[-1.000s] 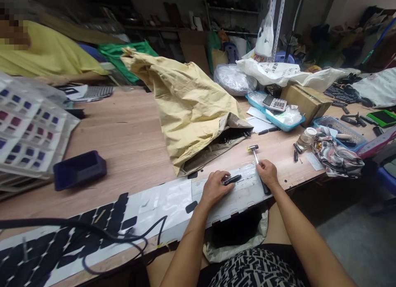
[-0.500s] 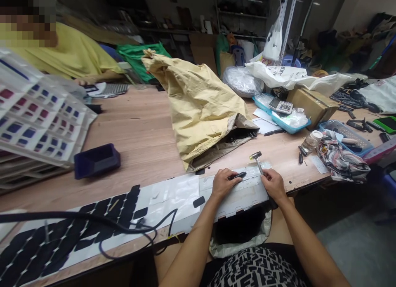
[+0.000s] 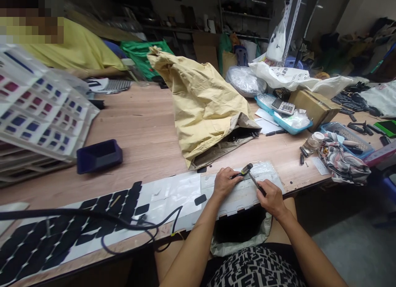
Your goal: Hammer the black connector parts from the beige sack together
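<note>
My right hand [image 3: 270, 197] is closed around the handle of a small hammer [image 3: 255, 182]. The hammer's head lies at the black piece, on or just over its far end; I cannot tell whether they touch. Pinched in the fingers of my left hand [image 3: 225, 183] is a small, dark, slim piece [image 3: 236, 175], held low over a white board [image 3: 235, 196] at the table's front edge. Its exact kind is too small to make out. Below the board, an open sack [image 3: 241, 241] sits at my lap.
A yellow sack [image 3: 204, 101] with dark pieces in its mouth lies beyond my hands. Leftward are a dark blue tray [image 3: 99, 156], black pads [image 3: 102, 212], a cable [image 3: 93, 215] and a white crate [image 3: 37, 109]. A jar [image 3: 313, 142] and a blue basket [image 3: 349, 138] stand right.
My right hand has swung the hammer left and down, so its head is now at the dark piece. The left hand keeps its hold in nearly the same place.
</note>
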Available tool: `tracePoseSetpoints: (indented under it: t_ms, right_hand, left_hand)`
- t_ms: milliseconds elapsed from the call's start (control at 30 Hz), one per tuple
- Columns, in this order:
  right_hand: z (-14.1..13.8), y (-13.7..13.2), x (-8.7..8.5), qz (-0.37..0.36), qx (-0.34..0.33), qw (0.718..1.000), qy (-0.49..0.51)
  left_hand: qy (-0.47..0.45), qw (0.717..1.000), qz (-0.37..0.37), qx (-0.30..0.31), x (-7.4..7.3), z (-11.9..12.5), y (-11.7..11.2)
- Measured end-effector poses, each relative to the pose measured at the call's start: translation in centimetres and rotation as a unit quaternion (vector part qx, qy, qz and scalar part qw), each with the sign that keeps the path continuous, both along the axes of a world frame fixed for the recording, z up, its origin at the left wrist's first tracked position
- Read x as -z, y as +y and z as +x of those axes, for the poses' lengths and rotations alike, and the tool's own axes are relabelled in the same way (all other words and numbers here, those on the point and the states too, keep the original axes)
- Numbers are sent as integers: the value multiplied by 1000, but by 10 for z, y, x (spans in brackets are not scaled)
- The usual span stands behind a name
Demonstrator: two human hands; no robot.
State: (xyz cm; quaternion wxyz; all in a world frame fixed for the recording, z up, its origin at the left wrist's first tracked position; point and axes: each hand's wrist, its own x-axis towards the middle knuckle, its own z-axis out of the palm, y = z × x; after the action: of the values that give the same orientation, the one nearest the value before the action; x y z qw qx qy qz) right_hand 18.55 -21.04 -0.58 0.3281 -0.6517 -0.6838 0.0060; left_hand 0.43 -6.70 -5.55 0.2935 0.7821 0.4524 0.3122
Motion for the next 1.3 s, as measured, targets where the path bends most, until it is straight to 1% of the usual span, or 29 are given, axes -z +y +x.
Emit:
tracePoseSetpoints:
  t_ms: [200,333,400,500,600,767,867,933,967,1067,1167,1233,1300]
  right_hand:
    - [-7,2,-8,10,-29,1000,4]
    - [-10,3,-3,-3,-31,999,-30]
    - [-8,5,-2,-12,-23,999,-22]
    - [1,11,-3,-22,-11,999,22]
    - [14,22,-2,-28,18,995,89]
    - [33,38,12,-37,70,973,215]
    - [35,39,16,-44,60,967,242]
    - [34,37,15,-50,45,967,247]
    - [34,36,14,-50,43,967,247]
    - [32,35,13,-47,46,970,234]
    - [30,35,11,-49,49,974,217]
    - [29,35,11,-50,51,975,209]
    - [28,35,10,-49,54,977,200]
  left_hand:
    - [7,1000,10,-2,-2,0,-1]
    - [11,1000,1,11,-3,0,0]
    - [9,1000,-5,9,-3,0,0]
    - [7,1000,-7,4,-4,0,0]
    - [10,1000,-7,5,-6,0,-1]
    - [15,1000,-12,12,-12,-1,0]
    - [4,1000,-16,26,-19,-4,-5]
    - [-9,999,-19,46,-24,-9,-18]
    - [-15,998,-18,60,-27,-11,-28]
    - [-16,993,1,115,-31,-22,-69]
    - [20,988,41,150,-30,-30,-109]
    - [41,985,55,158,-28,-32,-122]
    - [45,986,49,154,-27,-31,-122]
